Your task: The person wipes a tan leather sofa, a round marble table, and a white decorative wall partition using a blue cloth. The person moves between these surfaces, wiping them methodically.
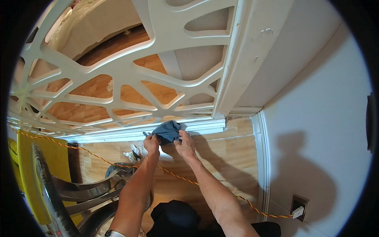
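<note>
A dark blue-grey cloth (167,132) is bunched up against the white base ledge (204,126) below a cream openwork screen panel (124,56). My left hand (152,144) pinches the cloth's lower left edge between thumb and fingers. On its right side, my right hand (185,144) grips the fabric with the fingertips. Part of the cloth rests on the ledge and part hangs over the front, close to the wood-look floor (225,154). Crumpled white tissue (133,154) with something dark in it lies on the floor, left of my left hand.
A red and yellow twisted cord (177,177) runs across below my forearms to a white plug (298,212) in a wall socket. Curved metal tubing (88,192) and a yellow panel (44,166) stand at the left. The right wall (314,118) has a white skirting (263,166).
</note>
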The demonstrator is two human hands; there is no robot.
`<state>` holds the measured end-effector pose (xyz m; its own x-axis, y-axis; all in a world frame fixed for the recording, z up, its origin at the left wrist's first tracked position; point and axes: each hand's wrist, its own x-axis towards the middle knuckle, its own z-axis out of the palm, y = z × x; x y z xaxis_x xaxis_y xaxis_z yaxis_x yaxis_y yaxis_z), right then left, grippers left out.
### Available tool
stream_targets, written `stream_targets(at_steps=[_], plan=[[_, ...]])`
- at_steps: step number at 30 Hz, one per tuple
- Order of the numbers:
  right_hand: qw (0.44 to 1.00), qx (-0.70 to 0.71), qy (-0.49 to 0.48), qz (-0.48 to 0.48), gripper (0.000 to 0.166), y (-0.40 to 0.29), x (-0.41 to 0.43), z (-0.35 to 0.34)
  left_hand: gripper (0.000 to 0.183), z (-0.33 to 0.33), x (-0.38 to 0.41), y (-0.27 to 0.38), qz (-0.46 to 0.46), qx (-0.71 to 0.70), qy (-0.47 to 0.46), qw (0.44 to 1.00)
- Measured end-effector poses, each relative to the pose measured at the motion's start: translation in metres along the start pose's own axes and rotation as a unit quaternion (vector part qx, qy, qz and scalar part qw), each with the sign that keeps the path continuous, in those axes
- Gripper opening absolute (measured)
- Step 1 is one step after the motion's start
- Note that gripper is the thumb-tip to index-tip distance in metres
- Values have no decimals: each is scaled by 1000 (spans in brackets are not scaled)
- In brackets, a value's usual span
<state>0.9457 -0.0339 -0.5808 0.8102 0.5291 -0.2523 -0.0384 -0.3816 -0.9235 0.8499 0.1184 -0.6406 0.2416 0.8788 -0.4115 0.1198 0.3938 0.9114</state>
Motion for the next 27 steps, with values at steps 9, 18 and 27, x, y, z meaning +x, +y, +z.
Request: stream_targets(at_steps=[9,18,27], plan=[[981,64,178,38,55,67,25,-127,6,140,-92,6,-138,32,-187,972],[949,124,231,172,34,64,37,-148,11,179,-155,50,-92,-4,-235,968],[809,442,358,149,5,-36,74,-208,13,239,-215,117,-10,-67,-278,958]])
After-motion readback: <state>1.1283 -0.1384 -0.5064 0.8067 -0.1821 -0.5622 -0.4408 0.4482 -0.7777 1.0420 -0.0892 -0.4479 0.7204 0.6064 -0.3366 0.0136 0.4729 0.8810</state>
